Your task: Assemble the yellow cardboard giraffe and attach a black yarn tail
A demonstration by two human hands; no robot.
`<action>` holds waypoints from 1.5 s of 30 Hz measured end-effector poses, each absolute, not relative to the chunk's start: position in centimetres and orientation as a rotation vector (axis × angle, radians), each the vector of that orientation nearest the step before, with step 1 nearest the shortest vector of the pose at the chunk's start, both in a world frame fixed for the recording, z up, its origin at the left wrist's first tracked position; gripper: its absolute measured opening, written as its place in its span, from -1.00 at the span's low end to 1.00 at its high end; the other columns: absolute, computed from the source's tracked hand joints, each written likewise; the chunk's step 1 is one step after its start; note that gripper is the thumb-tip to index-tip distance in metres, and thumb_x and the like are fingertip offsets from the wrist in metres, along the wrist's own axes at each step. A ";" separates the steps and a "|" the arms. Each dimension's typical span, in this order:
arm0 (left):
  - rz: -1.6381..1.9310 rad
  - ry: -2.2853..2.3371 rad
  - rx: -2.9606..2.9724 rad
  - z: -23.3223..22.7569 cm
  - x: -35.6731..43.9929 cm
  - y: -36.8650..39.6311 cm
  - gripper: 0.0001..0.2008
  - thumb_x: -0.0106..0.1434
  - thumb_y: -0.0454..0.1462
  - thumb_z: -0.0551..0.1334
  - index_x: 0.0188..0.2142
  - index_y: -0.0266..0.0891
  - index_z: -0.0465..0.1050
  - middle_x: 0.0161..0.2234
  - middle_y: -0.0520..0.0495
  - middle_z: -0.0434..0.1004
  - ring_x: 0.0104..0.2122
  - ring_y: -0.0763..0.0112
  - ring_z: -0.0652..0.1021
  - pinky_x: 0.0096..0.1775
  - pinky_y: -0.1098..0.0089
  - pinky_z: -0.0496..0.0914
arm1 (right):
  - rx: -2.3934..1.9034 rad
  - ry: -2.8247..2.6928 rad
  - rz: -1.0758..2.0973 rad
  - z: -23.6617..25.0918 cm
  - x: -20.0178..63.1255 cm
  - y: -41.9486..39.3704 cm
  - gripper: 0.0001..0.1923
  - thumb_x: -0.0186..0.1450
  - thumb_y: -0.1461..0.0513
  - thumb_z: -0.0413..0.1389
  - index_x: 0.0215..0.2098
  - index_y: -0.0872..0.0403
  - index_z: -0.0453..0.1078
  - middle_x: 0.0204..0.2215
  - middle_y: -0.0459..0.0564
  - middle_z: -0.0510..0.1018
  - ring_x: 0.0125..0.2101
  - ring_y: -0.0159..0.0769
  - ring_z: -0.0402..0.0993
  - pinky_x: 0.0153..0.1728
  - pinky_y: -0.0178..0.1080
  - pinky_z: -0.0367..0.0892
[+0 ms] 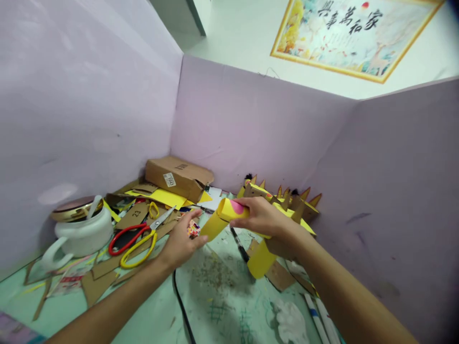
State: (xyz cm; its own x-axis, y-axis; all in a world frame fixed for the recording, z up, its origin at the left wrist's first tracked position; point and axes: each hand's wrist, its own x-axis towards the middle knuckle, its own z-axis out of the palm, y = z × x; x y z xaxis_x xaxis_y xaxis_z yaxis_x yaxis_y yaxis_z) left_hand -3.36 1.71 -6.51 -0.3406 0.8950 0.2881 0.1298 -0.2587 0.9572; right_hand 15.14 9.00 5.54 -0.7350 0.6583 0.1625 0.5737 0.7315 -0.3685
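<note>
Head view shows the right hand (263, 217) with its fingers (247, 210) curled and pinching the upper end of a yellow paper tube (224, 217), held in the air above the tabletop (222, 306). That tube is rolled from bright yellow card, slants down toward the left, and bears a pink spot (236, 207) near the gripped end. The left hand (181, 243) meets the tube's lower end, thumb and fingertips lightly closed against it, though whether they truly grip it cannot be told; a small multicoloured scrap (193, 230) shows beside those fingers. Below the right wrist sits a second yellow roll (261, 260), and a dark pen (239, 244) lies on the tabletop under the tube. Behind the right hand stand yellow and brown cardboard figures (287, 200) with pointed ears. Left of the hands lie scissors (138, 239) with red and yellow handles on cardboard scraps, a white kettle (81, 229), and a brown box (177, 177) against the lilac partition (251, 124).
</note>
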 end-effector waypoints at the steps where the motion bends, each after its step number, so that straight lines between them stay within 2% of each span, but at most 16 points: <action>1: 1.644 1.392 1.349 -6.5 -3.4 2.4 -0.37 -0.22 -0.36 0.34 -0.06 -0.22 0.34 0.02 -0.19 0.39 0.03 0.06 0.37 0.06 0.12 0.19 | -0.943 -2.686 0.408 5.3 14.4 9.5 -0.80 0.03 0.12 0.20 -0.43 0.08 0.44 -0.65 -0.17 0.38 -0.64 -0.43 0.21 -0.64 -0.36 0.03; 4: 1.619 1.331 1.344 -6.4 -3.0 4.6 -0.28 -0.26 -0.42 0.34 -0.01 -0.21 0.30 0.00 -0.17 0.41 -0.02 0.09 0.41 -0.02 0.19 0.29 | -0.897 -2.743 0.369 4.4 12.2 10.9 -0.81 0.02 0.12 0.21 -0.47 0.07 0.44 -0.67 -0.16 0.39 -0.66 -0.43 0.22 -0.64 -0.35 0.03; 7: 1.592 1.314 1.278 -6.6 -2.6 6.1 -0.45 -0.22 -0.39 0.32 -0.13 -0.29 0.36 -0.23 -0.12 0.53 -0.25 0.17 0.51 -0.25 0.28 0.40 | -0.902 -2.758 0.359 3.9 10.5 11.4 -0.80 0.00 0.14 0.22 -0.43 0.07 0.46 -0.62 -0.12 0.45 -0.61 -0.38 0.28 -0.58 -0.33 0.11; 9: 1.588 1.298 1.238 -6.8 -2.5 6.3 -0.57 -0.19 -0.35 0.32 -0.24 -0.31 0.39 -0.36 -0.07 0.52 -0.37 0.24 0.50 -0.37 0.33 0.39 | -0.918 -2.742 0.333 3.7 10.1 10.8 -0.73 -0.01 0.17 0.24 -0.32 0.08 0.46 -0.49 -0.04 0.52 -0.50 -0.28 0.37 -0.46 -0.28 0.21; 11: 1.604 1.274 1.211 -6.9 -2.5 6.2 -0.61 -0.19 -0.33 0.33 -0.28 -0.30 0.39 -0.40 -0.02 0.51 -0.41 0.29 0.48 -0.40 0.37 0.38 | -0.853 -2.654 0.283 3.5 10.5 9.2 -0.66 0.02 0.21 0.23 -0.20 0.06 0.44 -0.33 0.02 0.53 -0.32 -0.18 0.41 -0.25 -0.18 0.26; 13: 1.625 1.254 1.187 -6.9 -2.5 5.9 -0.60 -0.21 -0.35 0.34 -0.28 -0.29 0.40 -0.39 0.00 0.50 -0.40 0.31 0.48 -0.39 0.39 0.37 | -0.696 -2.423 0.222 2.9 12.1 6.8 -0.71 0.12 0.28 0.15 -0.16 0.01 0.41 -0.27 0.00 0.52 -0.20 -0.18 0.41 -0.07 -0.12 0.21; 14: 1.631 1.243 1.174 -6.9 -2.5 5.8 -0.59 -0.22 -0.36 0.34 -0.28 -0.29 0.40 -0.39 0.00 0.50 -0.40 0.31 0.47 -0.38 0.39 0.37 | -0.650 -2.251 0.205 2.4 13.4 5.5 -0.73 0.15 0.30 0.13 -0.16 -0.01 0.40 -0.27 -0.01 0.51 -0.18 -0.20 0.41 -0.06 -0.13 0.22; 18: 1.639 1.182 1.126 -6.8 -2.2 5.7 -0.57 -0.24 -0.37 0.34 -0.27 -0.30 0.40 -0.39 -0.01 0.50 -0.42 0.32 0.48 -0.40 0.39 0.37 | -0.833 -1.284 0.157 -1.7 19.4 2.7 -0.82 0.10 0.27 0.21 -0.32 -0.02 0.37 -0.33 -0.07 0.42 -0.30 -0.26 0.41 -0.19 -0.14 0.31; 20: 1.644 1.155 1.111 -6.7 -1.9 5.7 -0.56 -0.25 -0.38 0.35 -0.28 -0.29 0.41 -0.39 -0.01 0.51 -0.42 0.33 0.48 -0.39 0.39 0.37 | -1.019 -1.106 0.419 -4.2 21.7 3.3 -0.65 0.03 0.20 0.26 -0.23 -0.01 0.30 -0.31 -0.07 0.42 -0.30 -0.25 0.41 -0.18 -0.10 0.31; 23: 1.657 1.121 1.100 -6.5 -1.4 5.8 -0.55 -0.27 -0.39 0.36 -0.29 -0.28 0.42 -0.38 -0.01 0.51 -0.42 0.34 0.48 -0.39 0.40 0.37 | -1.116 -1.301 0.901 -6.9 22.9 5.6 -0.46 -0.09 0.15 0.31 -0.16 0.07 0.29 -0.23 0.05 0.48 -0.24 -0.14 0.43 -0.20 -0.08 0.33; 25: 1.676 1.100 1.092 -6.4 -1.2 6.1 -0.56 -0.26 -0.38 0.37 -0.29 -0.28 0.42 -0.38 0.00 0.51 -0.42 0.35 0.48 -0.39 0.40 0.37 | -1.051 -1.475 1.051 -7.5 22.5 7.2 -0.47 -0.12 0.18 0.32 -0.19 0.09 0.33 -0.23 0.07 0.51 -0.24 -0.11 0.44 -0.21 -0.10 0.34; 29: 1.726 1.059 1.071 -6.1 -1.0 7.5 -0.59 -0.23 -0.34 0.36 -0.30 -0.25 0.40 -0.40 0.02 0.52 -0.45 0.36 0.48 -0.41 0.41 0.37 | -0.992 -1.492 0.985 -6.7 21.4 9.7 -0.54 -0.11 0.21 0.30 -0.23 0.10 0.38 -0.24 0.06 0.54 -0.25 -0.09 0.44 -0.21 -0.07 0.33; 33: 1.773 1.017 1.079 -6.1 -0.5 9.8 -0.57 -0.24 -0.33 0.36 -0.28 -0.26 0.40 -0.37 0.01 0.52 -0.40 0.35 0.49 -0.35 0.40 0.37 | -0.997 -1.453 0.917 -6.2 21.6 12.3 -0.58 -0.12 0.21 0.29 -0.27 0.09 0.40 -0.28 0.01 0.56 -0.27 -0.12 0.44 -0.20 -0.06 0.31; 37: 1.765 1.015 1.078 -7.5 0.0 11.7 -0.55 -0.27 -0.35 0.36 -0.29 -0.29 0.39 -0.41 0.01 0.51 -0.41 0.35 0.49 -0.35 0.40 0.36 | -1.025 -1.411 0.905 -7.9 21.3 14.4 -0.66 -0.12 0.25 0.25 -0.34 0.09 0.38 -0.33 0.00 0.56 -0.30 -0.14 0.43 -0.25 -0.09 0.31; 42: 1.750 1.079 1.049 -10.0 -0.3 12.6 -0.56 -0.23 -0.32 0.33 -0.26 -0.30 0.37 -0.37 -0.02 0.51 -0.38 0.33 0.48 -0.33 0.39 0.35 | -1.033 -1.393 0.970 -10.1 20.2 15.3 -0.70 -0.05 0.27 0.17 -0.30 0.10 0.35 -0.31 0.02 0.55 -0.29 -0.20 0.44 -0.26 -0.17 0.32; 45: 1.725 1.120 1.057 -10.6 -0.7 12.6 -0.53 -0.23 -0.33 0.33 -0.24 -0.29 0.35 -0.35 -0.02 0.50 -0.38 0.35 0.48 -0.33 0.39 0.35 | -1.066 -1.393 1.003 -10.4 19.8 15.5 -0.72 -0.07 0.29 0.18 -0.34 0.12 0.36 -0.34 0.05 0.55 -0.33 -0.20 0.45 -0.29 -0.17 0.33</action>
